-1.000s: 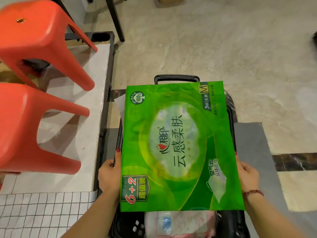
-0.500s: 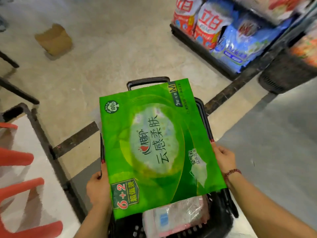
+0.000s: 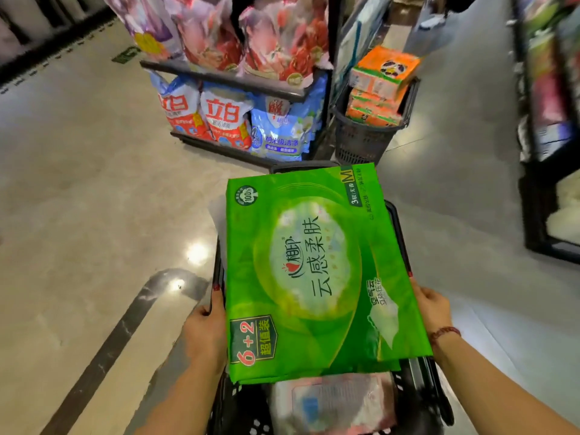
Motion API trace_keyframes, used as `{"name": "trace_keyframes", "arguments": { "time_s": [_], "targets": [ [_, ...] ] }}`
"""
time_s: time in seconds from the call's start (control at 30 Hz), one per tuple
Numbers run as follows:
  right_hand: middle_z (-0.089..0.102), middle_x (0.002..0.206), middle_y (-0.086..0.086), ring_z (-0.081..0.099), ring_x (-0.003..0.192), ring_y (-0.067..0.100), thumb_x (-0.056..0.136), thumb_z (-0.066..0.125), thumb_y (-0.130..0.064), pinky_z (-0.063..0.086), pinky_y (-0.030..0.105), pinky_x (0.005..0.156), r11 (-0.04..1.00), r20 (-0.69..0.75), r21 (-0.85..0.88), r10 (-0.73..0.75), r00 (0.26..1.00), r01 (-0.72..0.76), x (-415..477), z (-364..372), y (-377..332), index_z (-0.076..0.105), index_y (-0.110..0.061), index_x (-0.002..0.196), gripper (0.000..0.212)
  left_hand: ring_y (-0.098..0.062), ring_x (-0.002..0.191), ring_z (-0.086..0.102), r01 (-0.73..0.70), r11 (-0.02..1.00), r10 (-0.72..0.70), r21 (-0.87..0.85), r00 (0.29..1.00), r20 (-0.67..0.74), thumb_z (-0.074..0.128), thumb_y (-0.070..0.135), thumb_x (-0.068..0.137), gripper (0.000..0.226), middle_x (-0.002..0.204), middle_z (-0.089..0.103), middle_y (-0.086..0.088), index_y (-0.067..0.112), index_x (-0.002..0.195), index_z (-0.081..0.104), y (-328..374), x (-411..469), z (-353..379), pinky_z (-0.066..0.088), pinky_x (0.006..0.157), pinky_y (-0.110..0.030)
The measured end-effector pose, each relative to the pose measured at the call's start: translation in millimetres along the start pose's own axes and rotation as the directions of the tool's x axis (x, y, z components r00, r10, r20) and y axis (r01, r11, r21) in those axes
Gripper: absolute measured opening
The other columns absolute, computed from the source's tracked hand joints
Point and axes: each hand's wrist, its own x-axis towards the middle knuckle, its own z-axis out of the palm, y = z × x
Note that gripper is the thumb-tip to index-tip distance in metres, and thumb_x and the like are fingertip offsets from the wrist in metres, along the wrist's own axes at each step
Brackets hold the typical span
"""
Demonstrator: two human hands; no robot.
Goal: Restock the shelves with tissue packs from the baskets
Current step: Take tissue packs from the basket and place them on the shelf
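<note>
A large flat green tissue pack (image 3: 317,271) with Chinese lettering lies on top of a black basket (image 3: 420,394) right in front of me. My left hand (image 3: 205,331) grips the basket's left edge beside the pack. On the other side, my right hand (image 3: 431,306), with a red bead bracelet at the wrist, holds the pack's right edge. Under the green pack a pink and white pack (image 3: 332,403) shows in the basket.
A low black shelf (image 3: 238,81) ahead holds blue and red detergent bags and pink packs. To its right stands a second black basket (image 3: 361,142) stacked with orange tissue packs (image 3: 383,73). Another dark shelf (image 3: 539,196) runs along the right. Open floor lies to the left.
The view has swung from the red stools and white table to the aisle with shelves. Both hands keep the same hold at the sides of the green pack and basket.
</note>
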Motion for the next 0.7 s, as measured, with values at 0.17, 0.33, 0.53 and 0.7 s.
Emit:
{"name": "trace_keyframes", "arguments": {
  "time_s": [0.17, 0.33, 0.53, 0.7],
  "targets": [
    [0.053, 0.063, 0.015, 0.041, 0.05, 0.018, 0.093, 0.056, -0.032, 0.034, 0.015, 0.034, 0.996, -0.178, 0.082, 0.039, 0.983, -0.025, 45, -49, -32, 0.055, 0.025, 0.103, 0.059, -0.029, 0.059, 0.054, -0.153, 0.986, 0.143, 0.058, 0.978, 0.149, 0.051, 0.051, 0.09, 0.054, 0.06, 0.059, -0.016, 0.012, 0.052, 0.047, 85, 12, 83, 0.038, 0.056, -0.032],
    [0.055, 0.074, 0.023, 0.043, 0.054, 0.021, 0.092, 0.059, -0.031, 0.035, 0.014, 0.032, 0.987, -0.313, 0.16, 0.065, 0.948, -0.015, 103, -77, -69, 0.053, 0.027, 0.106, 0.059, -0.036, 0.068, 0.063, -0.256, 0.963, 0.222, 0.082, 0.928, 0.299, 0.051, 0.055, 0.088, 0.055, 0.062, 0.062, -0.016, 0.012, 0.055, 0.051, 159, 37, 180, 0.045, 0.059, -0.037],
    [0.052, 0.069, 0.015, 0.041, 0.051, 0.02, 0.094, 0.058, -0.026, 0.033, 0.011, 0.029, 0.977, -0.439, 0.212, 0.108, 0.892, -0.014, 187, -111, -120, 0.057, 0.026, 0.1, 0.051, -0.035, 0.072, 0.063, -0.353, 0.921, 0.259, 0.167, 0.872, 0.415, 0.046, 0.072, 0.078, 0.065, 0.069, 0.067, -0.017, 0.011, 0.06, 0.059, 252, 54, 306, 0.053, 0.07, -0.041],
    [0.052, 0.075, 0.028, 0.045, 0.068, 0.023, 0.092, 0.058, -0.032, 0.04, 0.028, 0.06, 0.955, -0.48, 0.296, 0.149, 0.864, 0.0, 269, -152, -149, 0.051, 0.028, 0.105, 0.062, -0.038, 0.081, 0.062, -0.431, 0.882, 0.297, 0.192, 0.823, 0.484, 0.045, 0.066, 0.085, 0.059, 0.08, 0.067, -0.021, 0.012, 0.065, 0.061, 323, 45, 409, 0.046, 0.07, -0.037]
  ]
}}
